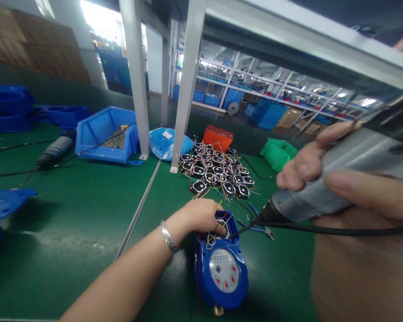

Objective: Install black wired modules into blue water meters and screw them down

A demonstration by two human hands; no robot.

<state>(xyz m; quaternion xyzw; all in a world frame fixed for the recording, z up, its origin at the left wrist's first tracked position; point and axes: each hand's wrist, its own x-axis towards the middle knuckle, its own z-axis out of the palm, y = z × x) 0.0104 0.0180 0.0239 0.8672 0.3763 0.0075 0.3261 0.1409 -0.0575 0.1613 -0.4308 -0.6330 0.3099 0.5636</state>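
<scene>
A blue water meter (225,268) with a round white dial and red pointers lies face up on the green bench. My left hand (204,217) reaches in from the lower left and grips the meter's upper box, its thumb inside the opening, where a part and yellow and red wires show. Some of its fingers are hidden behind the box. My right hand (309,165) is wrapped around a grey electric screwdriver (325,192) with a black nose. The long bit reaches the right edge of the box; whether it touches a screw I cannot tell.
Pliers (263,229) lie beside the meter. Several black wired modules (218,170) spread behind it, near an orange box (218,137) and a green bin (278,153). Leftward are a grey rack post (184,89), a blue bin (121,154) of small parts and another screwdriver (55,150).
</scene>
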